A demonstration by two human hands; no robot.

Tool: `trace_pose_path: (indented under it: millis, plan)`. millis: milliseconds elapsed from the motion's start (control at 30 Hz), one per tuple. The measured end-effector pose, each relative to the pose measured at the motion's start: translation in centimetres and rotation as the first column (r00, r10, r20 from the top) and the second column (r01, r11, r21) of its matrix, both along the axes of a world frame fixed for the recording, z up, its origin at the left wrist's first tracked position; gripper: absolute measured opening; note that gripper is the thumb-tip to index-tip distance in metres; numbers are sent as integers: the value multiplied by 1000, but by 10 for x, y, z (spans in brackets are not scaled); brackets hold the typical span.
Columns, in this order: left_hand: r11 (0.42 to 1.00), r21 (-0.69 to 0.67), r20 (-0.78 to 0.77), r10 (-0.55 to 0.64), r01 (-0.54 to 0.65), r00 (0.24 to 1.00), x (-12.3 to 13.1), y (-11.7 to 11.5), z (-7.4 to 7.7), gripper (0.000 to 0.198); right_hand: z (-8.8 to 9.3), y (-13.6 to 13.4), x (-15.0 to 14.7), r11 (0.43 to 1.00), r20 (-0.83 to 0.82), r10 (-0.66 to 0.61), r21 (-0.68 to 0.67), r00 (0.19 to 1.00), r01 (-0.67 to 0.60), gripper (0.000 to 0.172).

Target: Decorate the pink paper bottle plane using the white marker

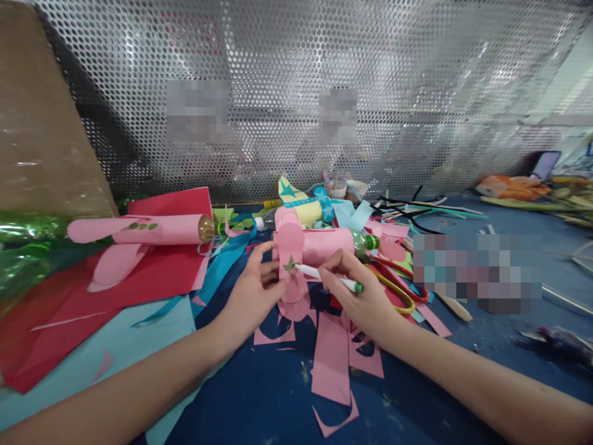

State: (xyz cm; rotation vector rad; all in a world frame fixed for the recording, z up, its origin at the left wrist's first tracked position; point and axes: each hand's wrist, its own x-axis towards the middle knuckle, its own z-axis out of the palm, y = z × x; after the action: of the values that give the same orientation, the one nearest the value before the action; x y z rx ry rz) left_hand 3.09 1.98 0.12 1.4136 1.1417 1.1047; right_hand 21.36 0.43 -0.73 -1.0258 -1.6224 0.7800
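Note:
A bottle wrapped in pink paper (pixel 327 244) lies across the middle, its green cap pointing right. Pink rounded paper pieces cross its left end, and a green star (pixel 291 266) shows on the lower one. My left hand (pixel 259 287) holds this pink paper piece (pixel 291 232) by its left edge, thumb on its front. In my right hand (pixel 354 287) is a white marker (pixel 328 277) with a green end, its tip touching the star.
Another pink bottle plane (pixel 160 230) lies left on red paper (pixel 162 272). A yellow and blue one (pixel 306 209) sits behind. Scissors (pixel 398 290) and pink scraps (pixel 331 358) surround the hands. Cardboard (pixel 50 117) stands left, before a perforated metal wall (pixel 278 49).

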Motion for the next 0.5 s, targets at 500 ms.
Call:
trace_pose_path:
  millis: [500]
  plan:
    - [1000, 2, 0, -2, 2, 1000, -1, 1, -1, 57, 0, 1, 0, 1000, 16, -16, 6, 1000, 16, 18]
